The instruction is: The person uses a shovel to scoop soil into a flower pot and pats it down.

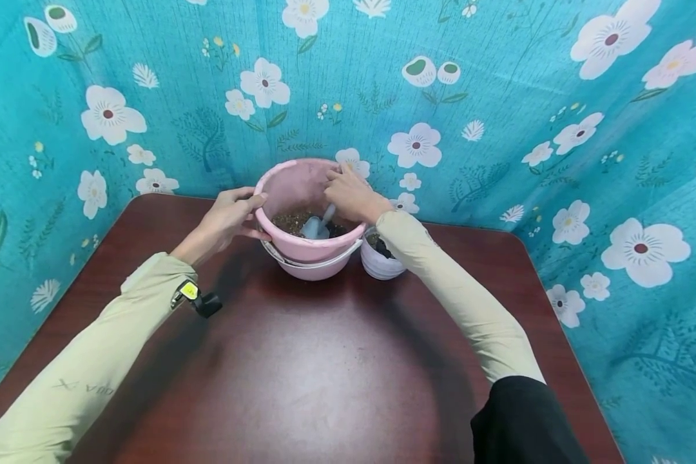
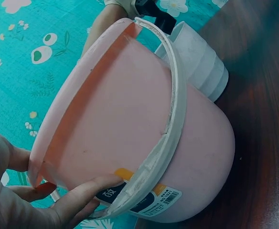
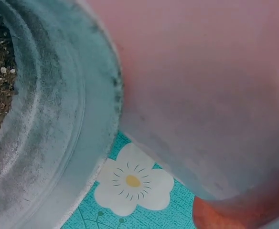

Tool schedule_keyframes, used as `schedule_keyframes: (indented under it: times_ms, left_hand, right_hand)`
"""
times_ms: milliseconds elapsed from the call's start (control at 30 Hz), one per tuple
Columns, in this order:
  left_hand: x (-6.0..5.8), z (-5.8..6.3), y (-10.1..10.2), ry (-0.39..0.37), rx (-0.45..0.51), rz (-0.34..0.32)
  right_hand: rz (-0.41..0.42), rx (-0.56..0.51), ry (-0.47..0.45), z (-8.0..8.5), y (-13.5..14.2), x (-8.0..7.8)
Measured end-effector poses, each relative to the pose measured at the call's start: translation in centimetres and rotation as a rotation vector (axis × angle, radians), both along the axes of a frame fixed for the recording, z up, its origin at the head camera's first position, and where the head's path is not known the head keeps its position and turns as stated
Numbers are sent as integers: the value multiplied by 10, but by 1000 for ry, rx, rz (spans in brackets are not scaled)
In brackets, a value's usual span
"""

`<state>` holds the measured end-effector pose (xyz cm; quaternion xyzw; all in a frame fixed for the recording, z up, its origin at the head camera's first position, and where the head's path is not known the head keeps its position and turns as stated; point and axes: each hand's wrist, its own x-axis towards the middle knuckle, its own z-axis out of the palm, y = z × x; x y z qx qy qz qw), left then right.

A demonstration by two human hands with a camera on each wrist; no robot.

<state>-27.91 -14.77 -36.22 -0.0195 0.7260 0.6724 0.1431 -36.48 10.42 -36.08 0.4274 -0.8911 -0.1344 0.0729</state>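
Note:
A pink bucket (image 1: 319,248) stands at the far side of the table, with brown soil (image 1: 290,222) inside. My left hand (image 1: 229,216) grips its rim from the left; in the left wrist view, the fingers of that hand (image 2: 58,200) lie along the bucket's outer wall near a label (image 2: 158,200). Over the right rim reaches my right hand (image 1: 350,193), holding the handle of a small grey-blue trowel (image 1: 314,228). The trowel's blade rests down at the soil. The right wrist view leaves the right hand out of sight.
Close against the bucket's right side is a white ribbed pot (image 1: 383,265) with dark soil in it. A white bail handle (image 2: 177,95) hangs down the bucket's front. Behind the brown table (image 1: 325,374) hangs a turquoise flowered curtain (image 1: 348,84).

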Motion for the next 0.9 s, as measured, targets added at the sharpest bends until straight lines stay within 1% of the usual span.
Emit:
schedule_keyframes:
  times_ms: [233,400,533,600,767,833,900]
  left_hand:
    - [-1,1,-1,0,-8,-1]
    - [-2,1,1,5,-5,-12]
    - [-1,2,2,15,-9,-9]
    - [-1,2,2,20,-9,-6]
    - [0,2,1,21,-4,1]
    - [0,1,1,18,-4,2]
    - [0,1,1,20,-7,2]
  right_hand:
    - [26,-29,-19,2,1,-2]
    - [5,-46,-49,3,4,0]
    - [-1,-63,-91,4,5,0]
    - [11,-83,-127,4,6,-1]
    - [45,-200,-277,6,8,-2]
    - [36,-238,-318,6,8,-2]
    - [20,-254,-334,7,8,-2]
